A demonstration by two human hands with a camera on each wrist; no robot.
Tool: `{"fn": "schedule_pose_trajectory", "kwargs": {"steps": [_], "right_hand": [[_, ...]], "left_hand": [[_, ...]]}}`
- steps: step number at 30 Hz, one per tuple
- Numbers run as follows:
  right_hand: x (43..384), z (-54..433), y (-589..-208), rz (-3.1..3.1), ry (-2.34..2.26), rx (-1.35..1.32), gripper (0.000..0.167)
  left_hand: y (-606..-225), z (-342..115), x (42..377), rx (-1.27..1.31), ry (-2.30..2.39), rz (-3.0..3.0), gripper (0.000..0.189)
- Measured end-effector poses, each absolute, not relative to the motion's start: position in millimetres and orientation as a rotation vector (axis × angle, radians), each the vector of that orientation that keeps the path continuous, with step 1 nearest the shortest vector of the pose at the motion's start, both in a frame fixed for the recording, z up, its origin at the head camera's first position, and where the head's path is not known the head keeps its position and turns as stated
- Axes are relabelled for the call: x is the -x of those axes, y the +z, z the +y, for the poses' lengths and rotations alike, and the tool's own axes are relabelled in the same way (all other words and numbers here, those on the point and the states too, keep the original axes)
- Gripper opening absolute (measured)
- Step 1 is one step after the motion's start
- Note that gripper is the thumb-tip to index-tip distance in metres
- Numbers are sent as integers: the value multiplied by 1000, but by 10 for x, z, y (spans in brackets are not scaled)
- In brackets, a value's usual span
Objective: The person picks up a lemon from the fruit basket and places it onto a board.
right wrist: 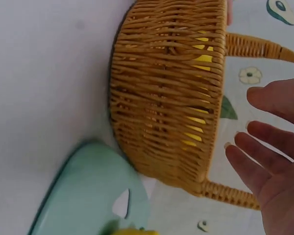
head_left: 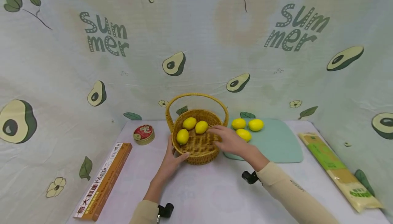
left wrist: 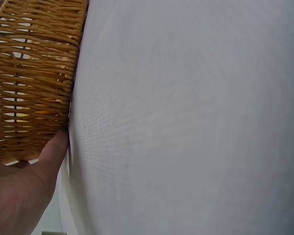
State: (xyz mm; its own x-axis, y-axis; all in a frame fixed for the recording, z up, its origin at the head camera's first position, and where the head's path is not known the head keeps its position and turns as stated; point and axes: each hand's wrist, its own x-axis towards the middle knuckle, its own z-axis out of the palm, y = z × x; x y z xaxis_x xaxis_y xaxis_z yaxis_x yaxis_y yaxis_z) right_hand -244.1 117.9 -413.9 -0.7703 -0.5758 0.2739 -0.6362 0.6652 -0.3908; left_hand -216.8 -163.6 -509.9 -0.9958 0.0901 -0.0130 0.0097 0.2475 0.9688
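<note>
Lemons [head_left: 201, 127] inside basket [head_left: 200, 158] mostly hidden, wrist views.

Free room beneath the basket handle [head_left: 196, 94]

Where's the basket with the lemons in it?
In the head view, the basket stands mid-picture, left of the green board and right of the round red tin, with the left hand holding its side.

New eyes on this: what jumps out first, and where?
The tall-handled wicker basket, centre of frame, three yellow lemons inside; the left grip holds its left side, the open right grip is over its right rim. Next, three more lemons on the mint-green board to the right. Behind everything, the avocado-print cloth.
</note>
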Motion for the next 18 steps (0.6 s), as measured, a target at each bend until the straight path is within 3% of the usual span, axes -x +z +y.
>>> {"fn": "schedule_pose_trajectory", "kwargs": {"steps": [18], "right_hand": [[2923,808,-4412,-2935,769,-810,55]], "left_hand": [[-5095,-1618,2160,-134,1926,2423,109]]}}
